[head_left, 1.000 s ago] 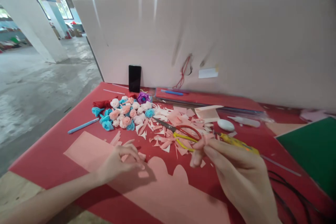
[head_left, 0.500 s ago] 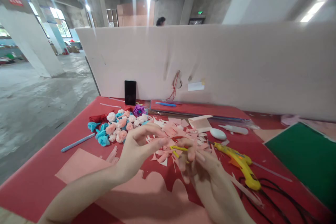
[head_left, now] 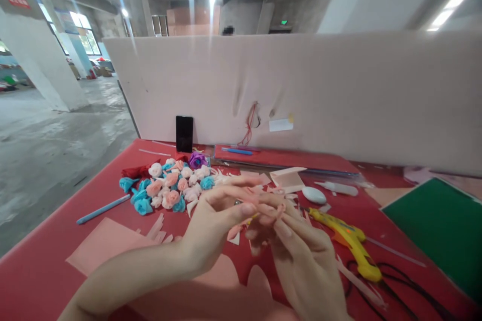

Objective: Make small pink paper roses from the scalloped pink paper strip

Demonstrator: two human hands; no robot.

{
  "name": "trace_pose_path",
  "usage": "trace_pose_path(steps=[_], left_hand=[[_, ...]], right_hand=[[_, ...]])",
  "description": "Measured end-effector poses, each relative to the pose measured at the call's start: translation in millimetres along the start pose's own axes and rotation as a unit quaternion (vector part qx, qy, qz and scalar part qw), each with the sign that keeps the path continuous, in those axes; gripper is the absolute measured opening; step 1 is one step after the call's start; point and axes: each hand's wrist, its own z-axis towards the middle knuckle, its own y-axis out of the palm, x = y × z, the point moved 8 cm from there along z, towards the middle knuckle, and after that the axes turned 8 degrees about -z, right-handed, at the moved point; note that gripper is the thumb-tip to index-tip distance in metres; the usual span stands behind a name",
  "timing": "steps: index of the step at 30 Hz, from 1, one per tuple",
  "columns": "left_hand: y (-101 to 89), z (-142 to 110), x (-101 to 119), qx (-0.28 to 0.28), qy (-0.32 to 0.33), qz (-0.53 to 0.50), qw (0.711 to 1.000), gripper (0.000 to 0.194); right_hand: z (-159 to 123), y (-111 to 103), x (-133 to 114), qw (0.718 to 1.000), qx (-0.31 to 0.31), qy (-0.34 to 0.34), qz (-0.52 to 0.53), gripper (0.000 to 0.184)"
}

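My left hand (head_left: 211, 220) and my right hand (head_left: 301, 246) meet over the middle of the table, fingers closed. Between their fingertips is a thin pink paper strip (head_left: 280, 209), its end curled by my right thumb. Part of a yellow-handled tool (head_left: 251, 219), mostly hidden, shows behind the fingers of my right hand; its kind is unclear. A small metal round spot shows beside my left thumb. Below and behind the hands lie pink paper scraps (head_left: 234, 236). Left of them is a pile of paper flowers (head_left: 172, 180) in pink, white and blue.
A yellow glue gun (head_left: 350, 241) with a black cord lies to the right, near a green board (head_left: 437, 230). A white oval object (head_left: 314, 195), a blue pen (head_left: 103, 209), pink paper sheets (head_left: 98, 246) and an upright phone (head_left: 184, 134) surround the work. A pale partition (head_left: 320, 90) stands behind.
My hands have come together, the left moving right to meet the right. The yellow tool is now mostly covered by fingers. The view has shifted slightly.
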Motion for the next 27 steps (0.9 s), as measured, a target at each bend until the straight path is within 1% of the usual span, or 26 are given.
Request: trace_pose_path(steps=[5, 6, 8, 9, 10, 11, 12, 13, 15, 16, 18, 20, 23, 24, 25, 27], left_hand=[[5.3, 1.9, -2.2, -0.042, 0.007, 0.008, 0.999, 0.002], [5.4, 3.0, -1.6, -0.048, 0.014, 0.017, 0.999, 0.002], [5.4, 5.8, 5.9, -0.058, 0.057, 0.068, 0.994, 0.002], [5.6, 6.9, 13.2, -0.061, 0.092, 0.114, 0.987, 0.003], [7.1, 7.3, 22.0, -0.067, 0.133, 0.170, 0.974, 0.004], [9.9, 6.9, 30.9, -0.077, 0.171, 0.234, 0.954, 0.005], [14.2, 5.6, 39.7, -0.093, 0.209, 0.294, 0.928, 0.005], [19.1, 4.1, 46.0, -0.114, 0.231, 0.349, 0.901, 0.005], [27.5, 0.4, 54.8, -0.148, 0.258, 0.431, 0.852, 0.005], [30.2, -1.3, 57.3, -0.156, 0.262, 0.462, 0.833, 0.006], [33.6, -3.6, 59.7, -0.157, 0.265, 0.499, 0.810, 0.010], [35.1, -3.1, 58.2, -0.149, 0.258, 0.513, 0.805, 0.010], [37.0, 1.6, 54.6, -0.148, 0.240, 0.510, 0.812, 0.003], [36.7, 3.3, 56.0, -0.142, 0.240, 0.504, 0.818, 0.002], [36.1, 3.4, 59.9, -0.129, 0.251, 0.489, 0.825, 0.003], [33.3, -3.3, 70.6, -0.092, 0.295, 0.440, 0.843, 0.008]], right_hand=[[-3.3, -17.4, -6.8, 0.994, 0.054, -0.055, -0.072, 0.021], [-3.1, -19.7, -8.4, 0.992, 0.064, -0.058, -0.091, 0.020], [-1.9, -21.9, -12.3, 0.987, 0.081, -0.057, -0.128, 0.019], [-0.9, -21.4, -15.0, 0.984, 0.084, -0.056, -0.146, 0.020], [0.0, -20.6, -18.0, 0.981, 0.087, -0.057, -0.163, 0.021], [0.8, -19.3, -21.8, 0.978, 0.089, -0.063, -0.178, 0.022], [1.5, -17.0, -26.9, 0.975, 0.086, -0.079, -0.191, 0.022], [1.9, -14.3, -31.9, 0.971, 0.081, -0.098, -0.204, 0.022], [2.2, -11.1, -38.7, 0.961, 0.080, -0.124, -0.233, 0.024], [2.1, -11.4, -40.4, 0.957, 0.086, -0.131, -0.243, 0.025], [2.1, -13.8, -39.9, 0.953, 0.094, -0.135, -0.256, 0.026], [2.0, -15.6, -37.5, 0.950, 0.085, -0.142, -0.266, 0.026], [1.3, -16.1, -35.3, 0.944, 0.059, -0.160, -0.282, 0.027], [1.2, -17.4, -34.8, 0.944, 0.060, -0.155, -0.285, 0.026], [1.1, -19.7, -34.2, 0.945, 0.071, -0.144, -0.284, 0.025], [0.2, -25.1, -35.2, 0.950, 0.104, -0.120, -0.271, 0.023]])
